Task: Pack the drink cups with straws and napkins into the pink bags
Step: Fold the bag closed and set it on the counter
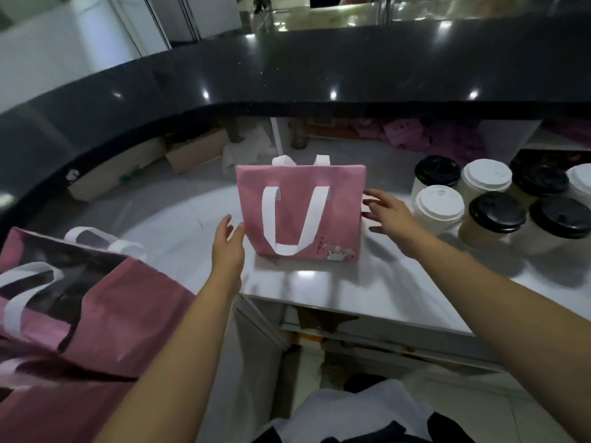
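Two hands: left hand (pixel 227 247) and right hand (pixel 388 212), fingers straight, gripping nothing, flank the bag, apparently to steady it upright.
Pink bag (pixel 300 212): standing on white counter (pixel 399 282), mouth closed flat.
Cups (pixel 439 206): lidded, clustered just right, unpacked.

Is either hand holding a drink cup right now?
No, the left hand and right hand sit open at either side of the upright pink bag, and the lidded cups stand apart.

Pink bag (pixel 300 199) with white handles (pixel 287 219); cups (pixel 499 199) lidded black or white
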The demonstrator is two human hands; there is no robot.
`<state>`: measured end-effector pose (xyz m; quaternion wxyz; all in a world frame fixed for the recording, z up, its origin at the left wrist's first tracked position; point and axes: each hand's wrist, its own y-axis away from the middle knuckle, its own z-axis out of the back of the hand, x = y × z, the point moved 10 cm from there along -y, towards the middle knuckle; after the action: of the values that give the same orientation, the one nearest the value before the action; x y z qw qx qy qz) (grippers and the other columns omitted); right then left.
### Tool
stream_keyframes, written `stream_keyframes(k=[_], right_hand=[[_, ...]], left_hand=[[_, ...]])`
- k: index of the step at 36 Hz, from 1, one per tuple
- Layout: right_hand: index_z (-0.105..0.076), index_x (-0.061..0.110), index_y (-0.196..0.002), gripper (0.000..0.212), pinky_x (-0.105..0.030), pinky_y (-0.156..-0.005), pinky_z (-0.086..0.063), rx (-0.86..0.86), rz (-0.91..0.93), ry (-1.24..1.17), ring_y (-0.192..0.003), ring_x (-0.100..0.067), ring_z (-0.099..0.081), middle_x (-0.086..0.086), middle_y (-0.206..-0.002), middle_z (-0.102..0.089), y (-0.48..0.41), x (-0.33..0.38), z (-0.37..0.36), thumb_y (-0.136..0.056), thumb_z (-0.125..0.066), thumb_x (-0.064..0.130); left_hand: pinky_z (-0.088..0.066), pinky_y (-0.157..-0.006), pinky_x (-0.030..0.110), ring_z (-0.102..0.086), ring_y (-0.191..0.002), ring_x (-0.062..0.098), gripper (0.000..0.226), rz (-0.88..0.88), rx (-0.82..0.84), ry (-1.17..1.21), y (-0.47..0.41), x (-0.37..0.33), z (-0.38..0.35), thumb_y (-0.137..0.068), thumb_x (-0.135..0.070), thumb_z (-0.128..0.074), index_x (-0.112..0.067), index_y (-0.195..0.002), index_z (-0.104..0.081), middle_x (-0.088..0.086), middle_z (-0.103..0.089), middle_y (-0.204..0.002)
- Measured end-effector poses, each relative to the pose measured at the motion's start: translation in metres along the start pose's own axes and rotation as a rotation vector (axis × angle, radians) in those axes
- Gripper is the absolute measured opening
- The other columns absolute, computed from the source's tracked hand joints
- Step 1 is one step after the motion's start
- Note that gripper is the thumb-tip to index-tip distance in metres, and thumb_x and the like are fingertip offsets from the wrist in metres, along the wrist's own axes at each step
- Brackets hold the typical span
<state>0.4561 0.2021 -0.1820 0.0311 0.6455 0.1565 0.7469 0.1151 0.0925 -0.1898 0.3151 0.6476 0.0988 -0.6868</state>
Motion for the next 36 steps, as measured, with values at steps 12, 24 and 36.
stream_keyframes(k=[12, 24, 36], right_hand=[[-0.073, 0.032, -0.098, 0.012, -0.013, -0.067, -0.053, -0.16, 0.119, -0.127, -0.09, 0.003, -0.068, 0.019, -0.097, -0.074, 0.034, -0.019, 0.001, -0.094, -0.068, 0.023], [-0.074, 0.02, -0.095, 0.007, -0.031, -0.078, -0.06, -0.257, 0.034, -0.289, -0.09, -0.007, -0.071, 0.007, -0.108, -0.072, 0.027, -0.039, 0.003, -0.094, -0.069, 0.017], [-0.066, 0.022, -0.076, 0.025, -0.039, -0.079, -0.062, -0.099, 0.058, -0.283, -0.088, -0.008, -0.07, 0.015, -0.089, -0.069, 0.015, -0.028, 0.0, -0.098, -0.06, 0.013]], left_hand=[[-0.055, -0.097, 0.047, -0.064, -0.12, 0.023, 0.024, 0.075, 0.025, 0.2, 0.009, 0.016, 0.003, -0.101, -0.023, -0.06, -0.012, -0.12, -0.07, 0.004, -0.072, -0.123], [-0.06, -0.086, 0.054, -0.072, -0.108, 0.019, 0.025, 0.16, 0.023, 0.364, 0.005, 0.033, -0.008, -0.091, -0.019, -0.074, -0.009, -0.114, -0.072, 0.004, -0.075, -0.118], [-0.058, -0.088, 0.058, -0.066, -0.119, 0.024, 0.033, 0.207, 0.045, 0.447, 0.01, 0.033, -0.007, -0.09, -0.007, -0.072, 0.001, -0.121, -0.069, 0.005, -0.069, -0.13]])
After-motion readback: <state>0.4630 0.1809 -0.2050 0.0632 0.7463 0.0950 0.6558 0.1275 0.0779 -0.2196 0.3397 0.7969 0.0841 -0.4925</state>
